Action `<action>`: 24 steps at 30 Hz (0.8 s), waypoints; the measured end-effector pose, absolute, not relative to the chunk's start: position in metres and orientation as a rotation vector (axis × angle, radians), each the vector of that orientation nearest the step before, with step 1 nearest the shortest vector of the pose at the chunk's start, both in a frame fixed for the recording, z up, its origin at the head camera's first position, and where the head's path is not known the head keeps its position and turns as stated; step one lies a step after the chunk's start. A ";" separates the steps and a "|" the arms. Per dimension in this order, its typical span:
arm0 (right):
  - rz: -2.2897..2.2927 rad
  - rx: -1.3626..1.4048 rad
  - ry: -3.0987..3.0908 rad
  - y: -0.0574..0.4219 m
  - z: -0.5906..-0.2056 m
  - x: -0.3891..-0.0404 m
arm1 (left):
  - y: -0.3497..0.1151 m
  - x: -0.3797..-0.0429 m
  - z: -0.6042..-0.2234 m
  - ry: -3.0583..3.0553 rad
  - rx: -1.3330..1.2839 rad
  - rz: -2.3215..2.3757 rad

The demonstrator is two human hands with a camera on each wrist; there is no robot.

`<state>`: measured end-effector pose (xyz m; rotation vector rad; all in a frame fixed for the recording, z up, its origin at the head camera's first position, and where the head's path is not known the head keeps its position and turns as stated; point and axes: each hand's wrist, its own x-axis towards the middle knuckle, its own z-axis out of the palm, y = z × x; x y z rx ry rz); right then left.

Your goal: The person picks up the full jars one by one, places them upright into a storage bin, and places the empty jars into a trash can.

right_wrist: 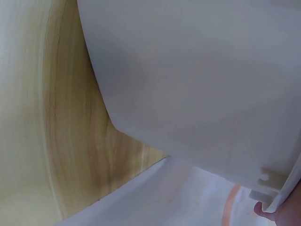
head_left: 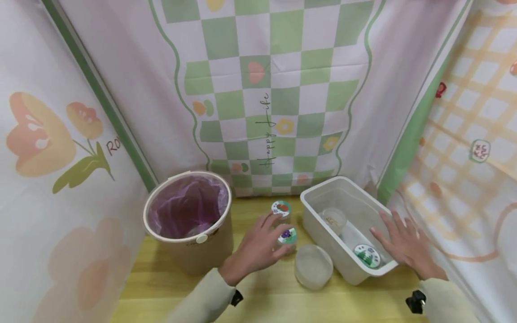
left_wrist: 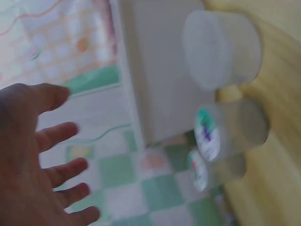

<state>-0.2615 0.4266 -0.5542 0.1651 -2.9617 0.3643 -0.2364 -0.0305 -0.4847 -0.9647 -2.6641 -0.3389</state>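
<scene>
My left hand (head_left: 258,244) hovers with fingers spread over two small clear jars, holding nothing. One jar has a purple flower label (head_left: 288,235); the other, behind it, has a red picture label (head_left: 281,207). In the left wrist view a gap separates the hand (left_wrist: 23,155) from both. Nearer the front stands a wider translucent round tub (head_left: 313,268). On the right side of a white rectangular bin (head_left: 329,242), my right hand (head_left: 405,240) stretches its fingers at the rim. Inside the bin lie a small round container (head_left: 334,219) and one with a green tree label (head_left: 366,255).
A beige waste bin (head_left: 210,253) with a purple liner (head_left: 190,206) stands at the left. Patterned cloths hang at the back (head_left: 250,89) and both sides of the wooden tabletop (head_left: 282,305).
</scene>
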 end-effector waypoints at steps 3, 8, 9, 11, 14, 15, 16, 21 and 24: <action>0.383 0.166 -2.970 0.426 -0.552 -0.261 | -0.056 -0.227 -0.462 -2.734 -0.921 -0.384; 0.399 0.160 -2.976 0.425 -0.551 -0.261 | -0.101 -0.220 -0.438 -2.753 -0.787 -0.378; 0.399 0.160 -2.976 0.425 -0.551 -0.262 | -0.110 -0.220 -0.436 -2.748 -0.754 -0.373; 0.400 0.162 -2.967 0.425 -0.551 -0.263 | -0.126 -0.219 -0.433 -2.746 -0.683 -0.385; 0.407 0.165 -2.947 0.424 -0.550 -0.264 | -0.149 -0.218 -0.432 -2.731 -0.600 -0.420; 0.413 0.165 -2.938 0.423 -0.550 -0.264 | -0.156 -0.218 -0.432 -2.724 -0.577 -0.428; 0.418 0.163 -2.930 0.423 -0.549 -0.263 | -0.163 -0.218 -0.432 -2.719 -0.555 -0.433; 0.428 0.171 -2.887 0.416 -0.542 -0.261 | -0.199 -0.226 -0.434 -2.732 -0.417 -0.420; 0.403 0.202 -2.843 0.402 -0.536 -0.261 | -0.221 -0.232 -0.440 -2.742 -0.338 -0.423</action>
